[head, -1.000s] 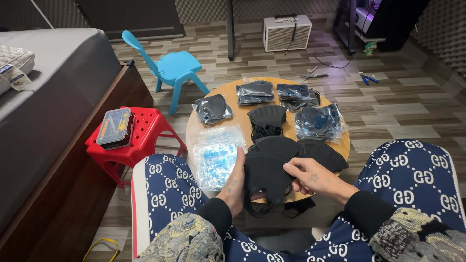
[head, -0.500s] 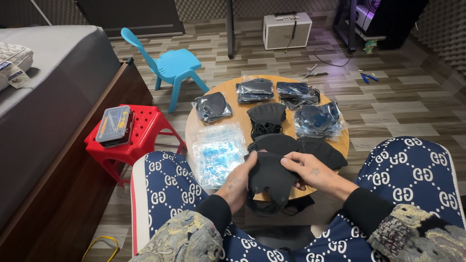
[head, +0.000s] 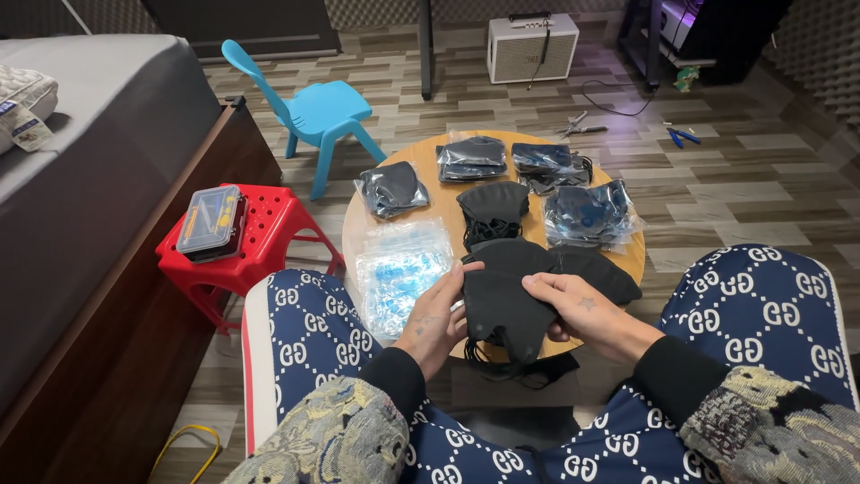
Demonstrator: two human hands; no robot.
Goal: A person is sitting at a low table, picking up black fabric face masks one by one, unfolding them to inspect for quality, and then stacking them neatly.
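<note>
Both hands, the left hand (head: 436,315) and right hand (head: 578,309), pinch a folded black mask (head: 498,300) between them, just above the round tabletop (head: 430,170).

Clear bags of black masks (head: 472,159) sit on the round table (head: 430,184); one bluish bag (head: 399,269) lies nearer.

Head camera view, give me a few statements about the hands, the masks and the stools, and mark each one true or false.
1. Both hands hold a black face mask. True.
2. The round table is glass. False: it is wooden.
3. A clear case lies on the red stool. True.
4. The small chair is green. False: it is blue.
5. The left hand is empty. False: its grip is on the mask, as is the right hand.
</note>
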